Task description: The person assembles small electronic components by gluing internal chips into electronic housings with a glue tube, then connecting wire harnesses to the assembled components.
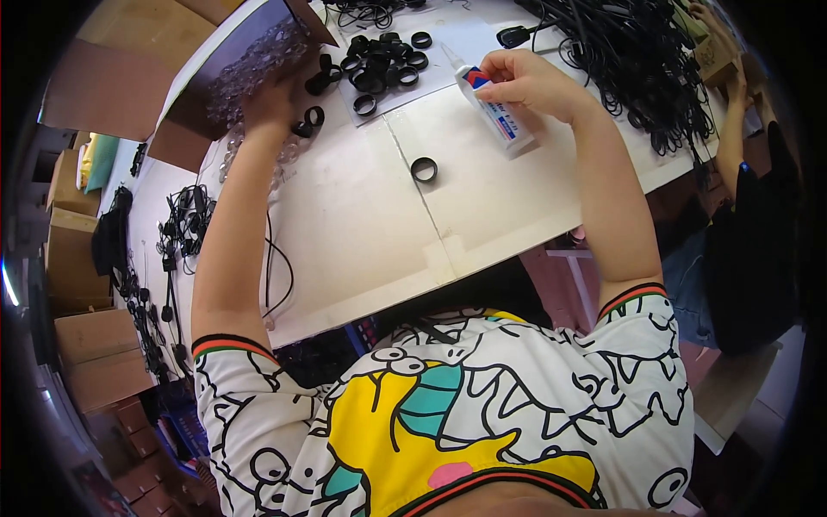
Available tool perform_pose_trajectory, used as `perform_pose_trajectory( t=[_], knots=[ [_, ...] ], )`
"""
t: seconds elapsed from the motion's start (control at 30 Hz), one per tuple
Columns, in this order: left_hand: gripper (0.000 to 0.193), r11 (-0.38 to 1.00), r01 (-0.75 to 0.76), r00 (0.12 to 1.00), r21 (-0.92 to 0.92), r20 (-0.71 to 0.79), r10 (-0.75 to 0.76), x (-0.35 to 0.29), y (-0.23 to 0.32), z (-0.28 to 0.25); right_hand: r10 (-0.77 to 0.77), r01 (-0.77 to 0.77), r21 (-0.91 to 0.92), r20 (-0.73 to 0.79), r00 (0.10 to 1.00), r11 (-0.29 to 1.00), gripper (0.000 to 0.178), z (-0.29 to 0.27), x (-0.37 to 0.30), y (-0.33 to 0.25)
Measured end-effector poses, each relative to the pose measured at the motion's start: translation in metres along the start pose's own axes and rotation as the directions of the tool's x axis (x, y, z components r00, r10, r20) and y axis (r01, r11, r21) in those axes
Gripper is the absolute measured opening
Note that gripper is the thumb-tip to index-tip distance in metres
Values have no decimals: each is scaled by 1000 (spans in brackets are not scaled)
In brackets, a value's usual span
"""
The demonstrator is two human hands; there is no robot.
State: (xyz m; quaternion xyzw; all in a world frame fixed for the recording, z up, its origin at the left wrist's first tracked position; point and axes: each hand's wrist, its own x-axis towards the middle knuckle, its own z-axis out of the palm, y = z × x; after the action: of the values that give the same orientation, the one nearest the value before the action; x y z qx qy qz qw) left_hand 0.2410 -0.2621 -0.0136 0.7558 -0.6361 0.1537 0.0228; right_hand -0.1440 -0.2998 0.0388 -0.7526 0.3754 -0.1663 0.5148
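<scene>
My right hand [544,84] grips a white glue bottle [498,116] with a blue and red label, its narrow nozzle tilted up to the left. Reaching into an open cardboard box at the far left, my left hand [269,102] is among many small clear plastic pieces [263,65]. Its fingers are in shadow and partly hidden, so I cannot make out what they hold. A single black ring [424,179] lies on the table below the bottle. Between my hands, a pile of black rings [372,81] rests mostly on a white sheet.
A large heap of black cables [624,60] covers the far right of the white table [345,250]. More cables [185,220] lie at the left. The cardboard box [185,129] stands beside my left forearm. Another person's arm [732,138] is at the right edge.
</scene>
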Motion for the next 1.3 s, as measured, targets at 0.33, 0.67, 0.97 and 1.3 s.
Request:
perform_pose_trajectory(
  t=[0.33, 0.67, 0.97, 1.3],
  knots=[
    [40, 688, 108, 984, -718, 177, 30, -53, 22, -80, 220, -209, -90, 135, 966, 974, 16, -13, -11, 4],
    [27, 810, 28, 980, -586, 176, 93, -44, 16, -76, 190, -186, -81, 47, 981, 979, 15, -14, -6, 9],
    [32, 621, 37, 973, -783, 169, 155, -3, 61, -71, 212, -212, -46, -2, 977, 976, 17, -21, 2, 16],
    [34, 925, -167, 929, -342, 260, 264, -91, 34, -119, 217, -219, -64, -29, 976, 974, 18, -16, -3, 12]
  ],
)
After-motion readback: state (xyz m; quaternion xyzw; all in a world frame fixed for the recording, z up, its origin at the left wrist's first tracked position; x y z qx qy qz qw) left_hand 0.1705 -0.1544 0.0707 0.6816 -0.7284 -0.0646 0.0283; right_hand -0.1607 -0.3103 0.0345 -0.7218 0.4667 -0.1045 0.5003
